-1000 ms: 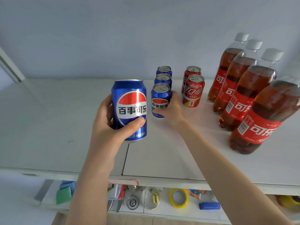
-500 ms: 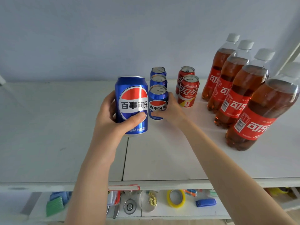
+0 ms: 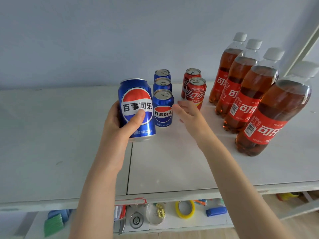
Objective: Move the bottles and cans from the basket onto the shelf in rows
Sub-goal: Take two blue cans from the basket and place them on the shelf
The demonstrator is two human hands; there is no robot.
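Here my left hand point(image 3: 119, 135) wraps a Pepsi can point(image 3: 136, 107), upright over the shelf point(image 3: 51, 135) just left of the Pepsi row point(image 3: 162, 85) it should join at the near end, while my right hand point(image 3: 189, 116) hangs beside that row, fingers loosely apart, empty.

On shelf point(image 3: 51, 135): three cans point(image 3: 162, 84) in file; two cans point(image 3: 196, 91) right of them; four bottles point(image 3: 245, 100) farthest right; held can point(image 3: 136, 107) front-left.

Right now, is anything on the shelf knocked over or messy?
No. The blue cans, red cans and cola bottles all stand upright in neat rows; the left hand holds a fourth blue can.
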